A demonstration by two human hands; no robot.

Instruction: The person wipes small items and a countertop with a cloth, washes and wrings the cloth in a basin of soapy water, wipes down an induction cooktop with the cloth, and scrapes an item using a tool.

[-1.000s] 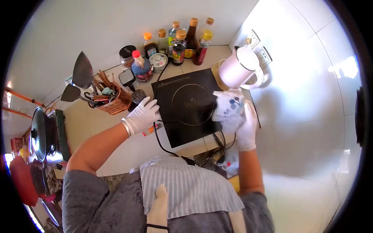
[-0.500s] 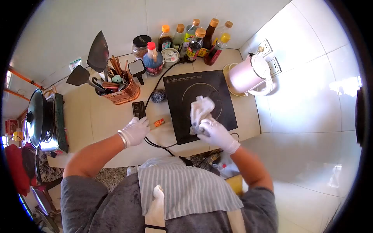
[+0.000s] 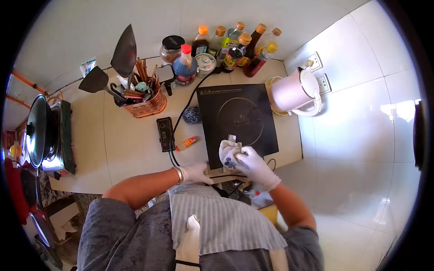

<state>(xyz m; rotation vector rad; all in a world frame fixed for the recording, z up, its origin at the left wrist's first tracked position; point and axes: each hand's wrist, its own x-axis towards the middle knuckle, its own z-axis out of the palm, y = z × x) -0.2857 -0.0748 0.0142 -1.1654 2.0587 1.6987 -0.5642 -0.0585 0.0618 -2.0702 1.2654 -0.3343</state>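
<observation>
My right hand, in a white glove, is closed on a crumpled pale cloth with dark spots. The cloth lies against the front part of a flat black induction cooktop. My left hand, gloved too, is at the counter's front edge, left of the cooktop's near corner. Its thumb and fingers are apart and point right, beside a black cord; whether they touch it I cannot tell. Behind that hand lie a small orange-and-red item and a black power strip.
A dark scouring ball sits left of the cooktop, a pink kettle on its right. Behind stand several sauce bottles and a lidded jar. A utensil basket and a gas stove with a covered pan are farther left.
My left hand has left the power strip and moved right and nearer to the counter's edge. My right hand has drawn the cloth towards me, to the cooktop's front.
</observation>
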